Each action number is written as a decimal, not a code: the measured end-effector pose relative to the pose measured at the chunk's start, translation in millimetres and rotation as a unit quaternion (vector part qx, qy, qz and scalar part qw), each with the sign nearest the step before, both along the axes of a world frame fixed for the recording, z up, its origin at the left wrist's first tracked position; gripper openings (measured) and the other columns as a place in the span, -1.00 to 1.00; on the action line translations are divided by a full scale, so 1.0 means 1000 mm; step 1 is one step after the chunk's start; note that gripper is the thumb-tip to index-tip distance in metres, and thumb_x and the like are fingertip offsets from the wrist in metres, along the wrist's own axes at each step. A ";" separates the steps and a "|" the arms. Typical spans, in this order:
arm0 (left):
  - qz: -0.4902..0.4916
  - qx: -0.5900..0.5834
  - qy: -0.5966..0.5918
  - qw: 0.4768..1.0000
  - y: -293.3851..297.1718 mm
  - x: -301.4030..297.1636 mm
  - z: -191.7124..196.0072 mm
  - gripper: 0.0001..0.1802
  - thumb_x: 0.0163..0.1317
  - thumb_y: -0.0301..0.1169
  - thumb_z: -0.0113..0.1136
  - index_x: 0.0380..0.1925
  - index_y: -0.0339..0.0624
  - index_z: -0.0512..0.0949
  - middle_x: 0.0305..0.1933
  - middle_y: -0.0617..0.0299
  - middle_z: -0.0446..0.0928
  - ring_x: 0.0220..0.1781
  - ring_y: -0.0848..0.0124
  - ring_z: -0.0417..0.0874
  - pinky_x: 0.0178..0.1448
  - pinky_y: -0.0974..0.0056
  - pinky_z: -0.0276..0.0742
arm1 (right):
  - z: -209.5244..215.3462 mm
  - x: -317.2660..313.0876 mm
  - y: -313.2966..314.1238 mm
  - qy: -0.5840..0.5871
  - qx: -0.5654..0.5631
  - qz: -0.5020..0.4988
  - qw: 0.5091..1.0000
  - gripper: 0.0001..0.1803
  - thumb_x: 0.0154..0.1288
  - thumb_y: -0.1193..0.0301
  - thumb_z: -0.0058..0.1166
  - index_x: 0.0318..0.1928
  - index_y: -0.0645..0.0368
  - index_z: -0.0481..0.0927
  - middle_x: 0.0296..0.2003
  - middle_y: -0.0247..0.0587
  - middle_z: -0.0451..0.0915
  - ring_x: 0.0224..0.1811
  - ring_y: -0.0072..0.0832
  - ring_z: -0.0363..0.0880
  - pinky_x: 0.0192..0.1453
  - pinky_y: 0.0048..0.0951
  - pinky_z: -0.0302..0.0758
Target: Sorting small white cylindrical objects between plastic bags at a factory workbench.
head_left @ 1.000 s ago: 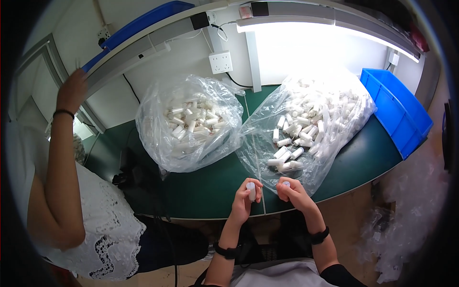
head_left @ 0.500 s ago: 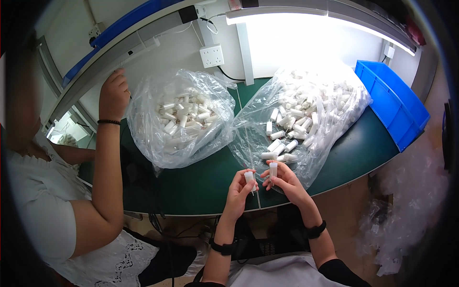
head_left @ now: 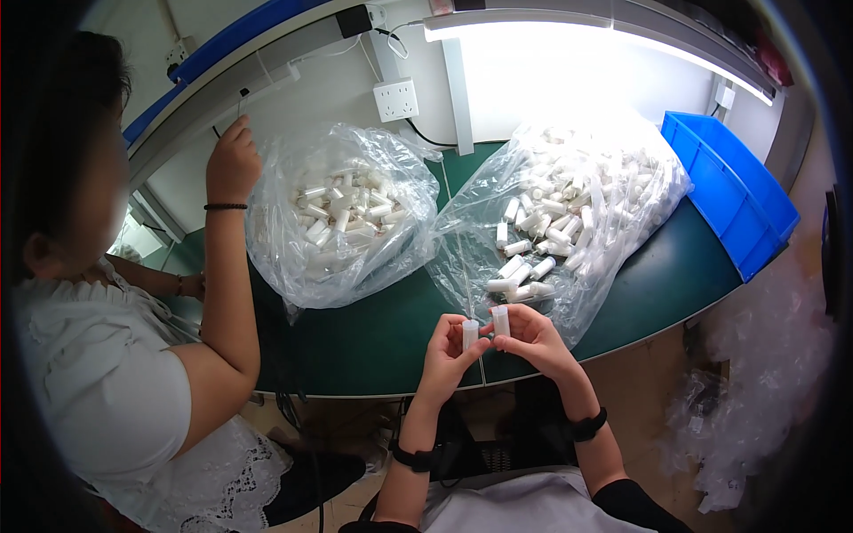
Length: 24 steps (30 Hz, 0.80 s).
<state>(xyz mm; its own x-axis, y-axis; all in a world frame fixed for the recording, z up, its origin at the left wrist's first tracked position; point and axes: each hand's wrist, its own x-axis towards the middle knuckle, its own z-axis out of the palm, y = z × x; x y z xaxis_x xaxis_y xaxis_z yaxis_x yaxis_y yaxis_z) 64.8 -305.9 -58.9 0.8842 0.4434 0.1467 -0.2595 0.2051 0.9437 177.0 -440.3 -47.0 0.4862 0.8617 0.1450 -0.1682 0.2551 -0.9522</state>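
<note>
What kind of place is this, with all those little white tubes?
Probably a small factory or packing workshop. Two big clear bags full of little white tubes lie on a green workbench under a strip light, with a blue bin beside them. The left hand and right hand each hold one tube.

Head view, downward over green table (head_left: 373, 338)
</note>
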 end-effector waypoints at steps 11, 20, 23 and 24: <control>-0.013 -0.009 -0.017 1.000 -0.001 -0.002 0.001 -0.70 0.15 -0.52 0.21 -0.13 -0.23 0.38 -0.27 0.34 0.46 -0.17 0.62 0.47 -0.08 0.49 0.40 | 0.000 -0.001 -0.001 -0.004 -0.003 -0.006 1.000 -0.55 0.16 0.58 0.14 0.09 0.27 0.37 -0.12 -0.21 0.55 -0.05 -0.55 0.51 0.06 -0.51 0.44; -0.027 0.009 -0.044 0.999 -0.001 -0.002 0.004 -0.72 0.11 -0.53 0.25 -0.17 -0.24 0.44 -0.14 0.25 0.53 -0.13 0.59 0.51 -0.11 0.50 0.43 | -0.001 -0.002 -0.002 0.007 0.012 -0.037 0.999 -0.54 0.10 0.64 0.16 0.06 0.32 0.42 -0.11 -0.16 0.55 -0.08 -0.49 0.54 0.04 -0.48 0.50; -0.001 -0.007 -0.040 0.999 -0.002 -0.004 0.010 -0.73 0.11 -0.52 0.25 -0.18 -0.24 0.44 -0.16 0.26 0.54 -0.15 0.60 0.53 -0.19 0.51 0.46 | -0.005 -0.004 0.001 -0.012 0.003 -0.034 0.999 -0.53 0.11 0.64 0.16 0.07 0.33 0.41 -0.10 -0.16 0.55 -0.06 -0.49 0.54 0.04 -0.49 0.51; -0.005 -0.004 -0.016 1.000 0.000 -0.004 0.006 -0.73 0.12 -0.51 0.24 -0.17 -0.25 0.44 -0.18 0.25 0.55 -0.17 0.59 0.54 -0.21 0.51 0.47 | -0.005 -0.004 0.000 -0.010 0.006 -0.031 0.999 -0.53 0.12 0.63 0.16 0.08 0.34 0.40 -0.10 -0.16 0.54 -0.06 -0.49 0.53 0.04 -0.49 0.50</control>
<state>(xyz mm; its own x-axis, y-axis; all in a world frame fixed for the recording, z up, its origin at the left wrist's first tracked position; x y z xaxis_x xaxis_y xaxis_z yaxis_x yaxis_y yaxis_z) 60.6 -306.1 -52.7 0.8834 0.4357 0.1723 -0.2881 0.2151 0.9331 172.9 -439.8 -52.5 0.5363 0.8275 0.1661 -0.1323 0.2768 -0.9518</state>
